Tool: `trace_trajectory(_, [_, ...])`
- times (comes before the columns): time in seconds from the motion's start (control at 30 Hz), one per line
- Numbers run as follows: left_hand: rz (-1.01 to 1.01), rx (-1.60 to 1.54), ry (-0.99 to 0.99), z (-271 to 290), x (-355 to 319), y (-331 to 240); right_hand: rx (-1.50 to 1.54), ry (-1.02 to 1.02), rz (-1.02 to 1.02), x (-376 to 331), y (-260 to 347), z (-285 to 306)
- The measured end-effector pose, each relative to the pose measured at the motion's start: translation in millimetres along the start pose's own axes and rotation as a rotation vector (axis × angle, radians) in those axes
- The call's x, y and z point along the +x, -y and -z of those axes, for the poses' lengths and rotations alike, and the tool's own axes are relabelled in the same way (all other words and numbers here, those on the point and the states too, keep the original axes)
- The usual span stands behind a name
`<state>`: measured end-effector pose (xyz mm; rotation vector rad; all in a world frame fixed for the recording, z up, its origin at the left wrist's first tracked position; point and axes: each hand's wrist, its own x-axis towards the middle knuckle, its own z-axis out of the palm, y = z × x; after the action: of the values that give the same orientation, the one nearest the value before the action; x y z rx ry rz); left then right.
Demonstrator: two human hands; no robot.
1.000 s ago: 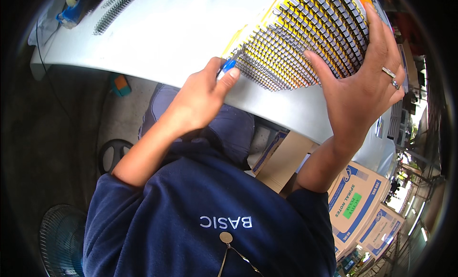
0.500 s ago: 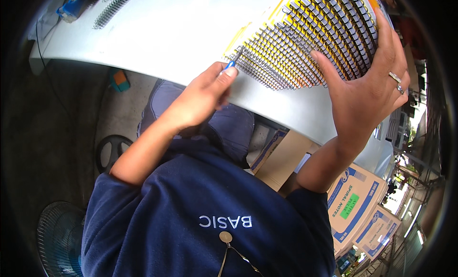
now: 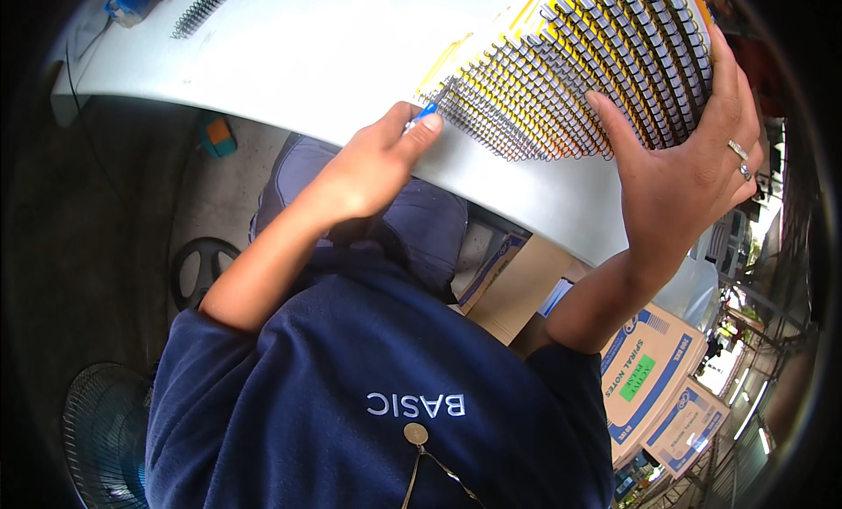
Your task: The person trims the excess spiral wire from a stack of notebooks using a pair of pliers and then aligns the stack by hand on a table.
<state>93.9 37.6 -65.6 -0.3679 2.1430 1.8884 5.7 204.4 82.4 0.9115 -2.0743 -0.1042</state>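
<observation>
A fanned row of spiral notebooks (image 3: 561, 97) lies on the white table at the upper right, dark wire coils toward me and yellow showing between them. My left hand (image 3: 381, 154) is closed around a small blue-handled tool (image 3: 427, 113). Its thin dark tip reaches the coils at the row's left end; the exact kind of tool is hard to make out. Over the right end of the row my right hand (image 3: 680, 171) is spread wide. Its thumb lies against the coils and its fingers stretch along the outer end. Two rings are on that hand.
Loose dark coils (image 3: 206, 9) and a blue object (image 3: 132, 5) are on the white table (image 3: 289, 62) at the upper left. Below its edge stand an open cardboard box (image 3: 509, 290) and closed cartons (image 3: 653, 369). A fan (image 3: 105, 439) stands at lower left.
The view has shifted slightly. Both hands and the notebooks appear a little farther right; the left hand still grips the blue-handled tool at the row's left end.
</observation>
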Motion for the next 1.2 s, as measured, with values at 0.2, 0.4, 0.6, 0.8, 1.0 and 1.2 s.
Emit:
trace_trajectory(0.2, [0.155,-0.913,0.374,6,4,15,0.019,0.000,0.010,1,-1,-1])
trace_trajectory(0.4, [0.112,-0.961,0.480,12,7,19,0.002,0.009,-0.019,0,0,-2])
trace_trajectory(0.6, [0.159,-0.884,0.387,11,4,10,0.011,0.008,-0.012,0,-2,-2])
trace_trajectory(0.8, [-0.060,0.608,-0.206,-4,0,-2,0.025,-0.012,0.019,0,-6,-4])
trace_trajectory(1.0, [0.234,-0.905,0.319,10,4,9,0.010,-0.036,0.015,-2,-7,-6])
trace_trajectory(1.2, [0.010,0.596,-0.167,-8,-1,-1,-0.284,0.034,0.023,-13,-22,-13])
